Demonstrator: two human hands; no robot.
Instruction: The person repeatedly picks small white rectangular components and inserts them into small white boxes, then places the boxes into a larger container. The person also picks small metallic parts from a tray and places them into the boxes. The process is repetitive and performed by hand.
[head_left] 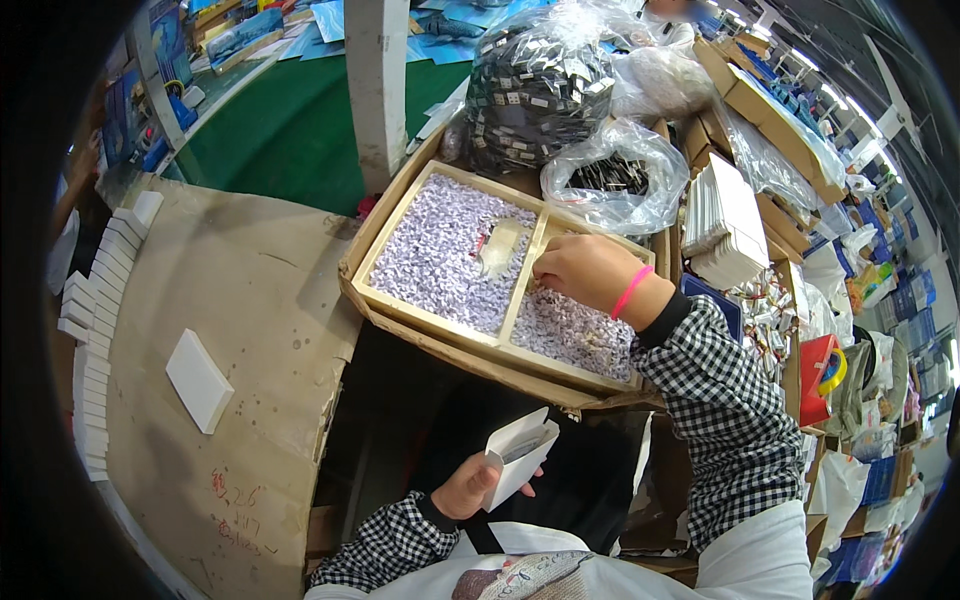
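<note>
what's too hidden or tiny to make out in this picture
Head view: whether the right hand pinches anything, hidden by the hand itself.
Head view: part of the left hand, behind the white box.
Head view: the exact shape of single pale pieces in the tray, too small.

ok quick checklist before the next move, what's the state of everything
1. White box secured: ok, held in the left hand.
2. Right hand at the wooden tray: ok, over its right compartment.
3. Piece gripped by the right fingers: cannot tell, fingertips hidden.
4. Small pale pieces available: ok, both compartments hold plenty.
5. Loose white box lined up with the row of boxes: not ok, lies apart.
</note>
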